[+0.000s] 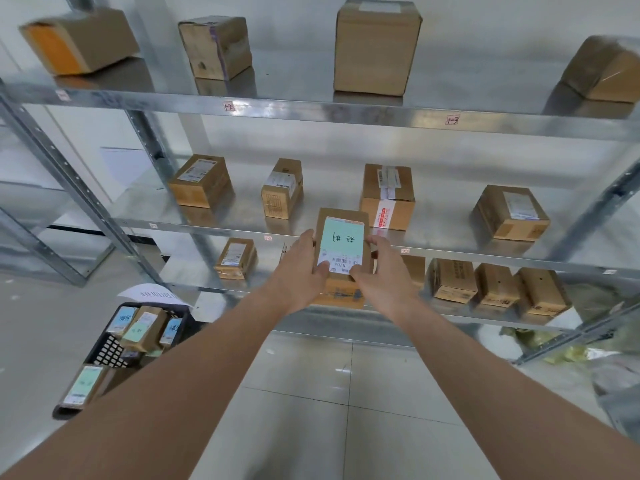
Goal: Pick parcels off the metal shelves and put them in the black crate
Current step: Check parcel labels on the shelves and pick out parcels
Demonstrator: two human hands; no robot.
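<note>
Both the left hand (300, 271) and right hand (379, 276) clamp the green-labelled parcel (341, 245) in front of the middle metal shelf (485, 259), so keep it level and swing it down-left to the black crate (104, 351), settling it among the parcels there

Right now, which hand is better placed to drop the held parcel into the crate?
Left, probably. The black crate sits low on the left hand's side; both hands grip the green-labelled parcel.
</note>
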